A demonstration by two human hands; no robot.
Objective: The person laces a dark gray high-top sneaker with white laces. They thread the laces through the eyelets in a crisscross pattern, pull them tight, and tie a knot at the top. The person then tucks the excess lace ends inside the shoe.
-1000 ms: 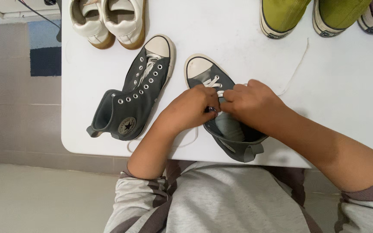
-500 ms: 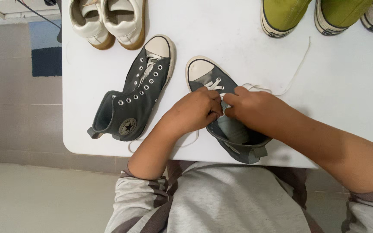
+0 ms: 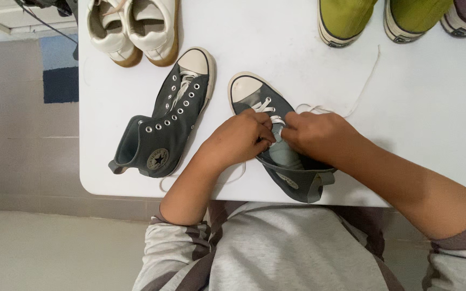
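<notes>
Both hands over grey high-top sneaker near table front edge. Left hand and right hand each pinched narrow on white lace, meeting mid-tongue. Since a second ago: crossings now reach further toward 6 o'clock; lacing looks to be advancing. Loose lace tail trails toward 1 o'clock. Partly laced twin sneaker lies at 9 o'clock.

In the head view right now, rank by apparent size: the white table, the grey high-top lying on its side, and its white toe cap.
1. White table, by far the largest.
2. Grey high-top lying on its side.
3. Its white toe cap, smallest.
</notes>
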